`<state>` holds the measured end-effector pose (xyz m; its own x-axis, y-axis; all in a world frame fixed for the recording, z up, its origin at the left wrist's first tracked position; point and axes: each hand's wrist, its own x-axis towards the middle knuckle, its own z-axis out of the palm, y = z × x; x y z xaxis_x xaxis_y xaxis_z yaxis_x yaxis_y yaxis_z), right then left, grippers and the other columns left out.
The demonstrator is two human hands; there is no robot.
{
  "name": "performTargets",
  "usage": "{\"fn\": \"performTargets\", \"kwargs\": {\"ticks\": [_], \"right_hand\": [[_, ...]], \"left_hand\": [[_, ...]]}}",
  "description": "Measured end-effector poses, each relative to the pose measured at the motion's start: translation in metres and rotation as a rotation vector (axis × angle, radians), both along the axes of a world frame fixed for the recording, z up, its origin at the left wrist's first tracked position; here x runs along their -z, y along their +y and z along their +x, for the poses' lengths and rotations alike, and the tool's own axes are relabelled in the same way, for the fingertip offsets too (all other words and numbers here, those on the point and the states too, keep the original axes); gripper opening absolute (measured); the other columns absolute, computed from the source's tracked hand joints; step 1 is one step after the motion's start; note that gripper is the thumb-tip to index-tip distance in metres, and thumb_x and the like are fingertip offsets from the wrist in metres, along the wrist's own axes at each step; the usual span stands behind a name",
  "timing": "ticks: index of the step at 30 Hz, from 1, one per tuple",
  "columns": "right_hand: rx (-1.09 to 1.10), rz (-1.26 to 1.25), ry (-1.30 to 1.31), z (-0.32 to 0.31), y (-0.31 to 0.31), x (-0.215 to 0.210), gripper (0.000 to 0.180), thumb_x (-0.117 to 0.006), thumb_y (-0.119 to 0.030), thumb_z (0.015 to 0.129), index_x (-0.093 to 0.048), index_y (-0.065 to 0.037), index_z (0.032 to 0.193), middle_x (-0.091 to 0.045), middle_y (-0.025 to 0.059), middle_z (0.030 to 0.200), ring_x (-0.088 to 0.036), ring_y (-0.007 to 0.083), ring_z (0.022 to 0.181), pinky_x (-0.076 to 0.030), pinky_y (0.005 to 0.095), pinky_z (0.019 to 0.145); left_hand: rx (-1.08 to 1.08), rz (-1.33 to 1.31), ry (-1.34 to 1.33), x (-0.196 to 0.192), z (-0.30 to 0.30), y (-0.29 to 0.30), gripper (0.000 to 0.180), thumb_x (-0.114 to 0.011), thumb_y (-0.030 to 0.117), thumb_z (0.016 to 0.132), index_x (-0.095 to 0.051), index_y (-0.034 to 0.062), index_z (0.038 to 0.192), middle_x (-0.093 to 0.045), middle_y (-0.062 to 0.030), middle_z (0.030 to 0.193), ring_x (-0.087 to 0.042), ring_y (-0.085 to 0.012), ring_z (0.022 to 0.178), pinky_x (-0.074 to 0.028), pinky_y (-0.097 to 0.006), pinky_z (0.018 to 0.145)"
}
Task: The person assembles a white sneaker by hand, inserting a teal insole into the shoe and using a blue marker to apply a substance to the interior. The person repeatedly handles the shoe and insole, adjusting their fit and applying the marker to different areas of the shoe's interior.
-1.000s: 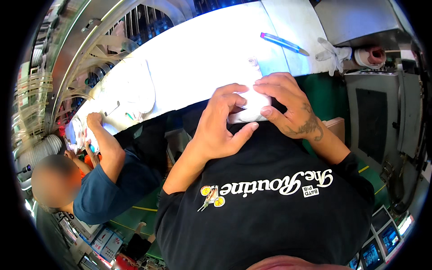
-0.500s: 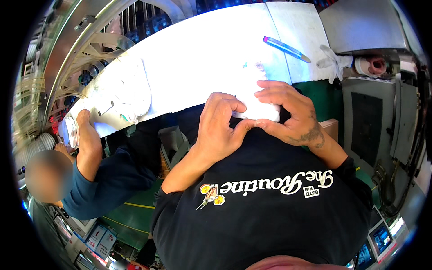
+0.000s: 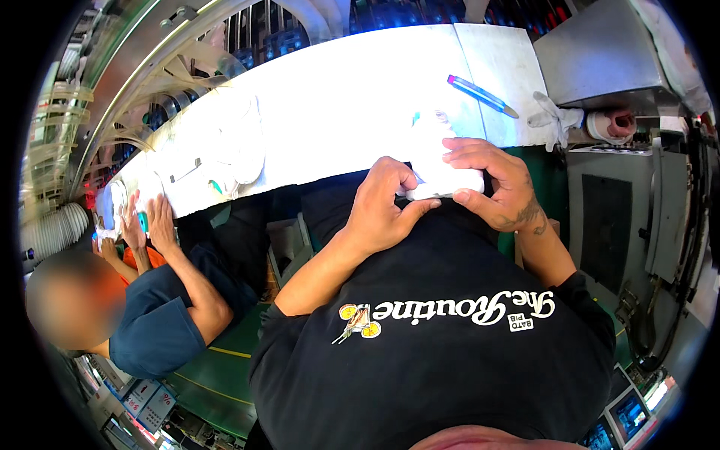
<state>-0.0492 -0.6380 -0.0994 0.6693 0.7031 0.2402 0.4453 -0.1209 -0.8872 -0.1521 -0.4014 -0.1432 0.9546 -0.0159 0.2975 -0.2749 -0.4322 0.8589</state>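
Note:
A white, rounded, shoe-like piece (image 3: 450, 180) lies at the near edge of the brightly lit white worktable (image 3: 337, 97); glare washes out its details. My left hand (image 3: 382, 202) pinches its near left edge between thumb and curled fingers. On the other side, my right hand (image 3: 495, 184) grips it, fingers over the top and thumb against the near end. Beyond my right hand rests a slim blue tool with a pink end and a tan tip (image 3: 480, 95), perhaps a brush.
At the table's right end lies a white glove (image 3: 553, 120), beside a white and pink round container (image 3: 611, 126). A grey metal box (image 3: 600, 56) stands behind them. To my left, a co-worker's hands (image 3: 154, 221) are at the table near white pieces (image 3: 244, 142).
My hands have spread slightly apart, the thumbs separating along the white piece's near edge. The co-worker's two hands now show together at the table. The whole view has shifted a little.

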Motion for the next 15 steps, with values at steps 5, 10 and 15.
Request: {"fn": "performTargets", "kwargs": {"ticks": [5,10,15], "right_hand": [[-0.022,0.031,0.0,-0.002,-0.007,0.009,0.039,-0.085,-0.01,0.09,-0.07,-0.001,0.124,-0.074,0.02,0.134,-0.069,0.0355,0.133,-0.055,0.0447,0.112],[0.055,0.04,0.009,-0.005,-0.006,0.009,0.042,-0.087,-0.01,0.085,-0.068,0.0,0.122,-0.075,0.0181,0.127,-0.069,0.0345,0.133,-0.055,0.044,0.111],[0.208,-0.139,0.009,-0.005,-0.002,0.001,0.04,-0.088,-0.01,0.082,-0.067,-0.002,0.116,-0.074,0.0153,0.119,-0.071,0.0333,0.128,-0.056,0.0426,0.109]], "left_hand": [[-0.024,-0.014,-0.02,0.005,0.004,-0.008,0.043,-0.098,0.011,0.073,-0.062,0.0059,0.096,-0.065,-0.0094,0.097,-0.065,-0.0252,0.085,-0.052,-0.034,0.075],[-0.046,-0.028,0.021,0.006,0.012,-0.016,0.045,-0.098,0.012,0.071,-0.061,0.0064,0.096,-0.063,-0.0092,0.096,-0.064,-0.0266,0.084,-0.052,-0.036,0.073],[-0.07,-0.019,-0.063,0.014,0.023,-0.033,0.048,-0.099,0.013,0.071,-0.059,0.0067,0.098,-0.059,-0.0096,0.093,-0.06,-0.0295,0.081,-0.05,-0.04,0.068]]}}
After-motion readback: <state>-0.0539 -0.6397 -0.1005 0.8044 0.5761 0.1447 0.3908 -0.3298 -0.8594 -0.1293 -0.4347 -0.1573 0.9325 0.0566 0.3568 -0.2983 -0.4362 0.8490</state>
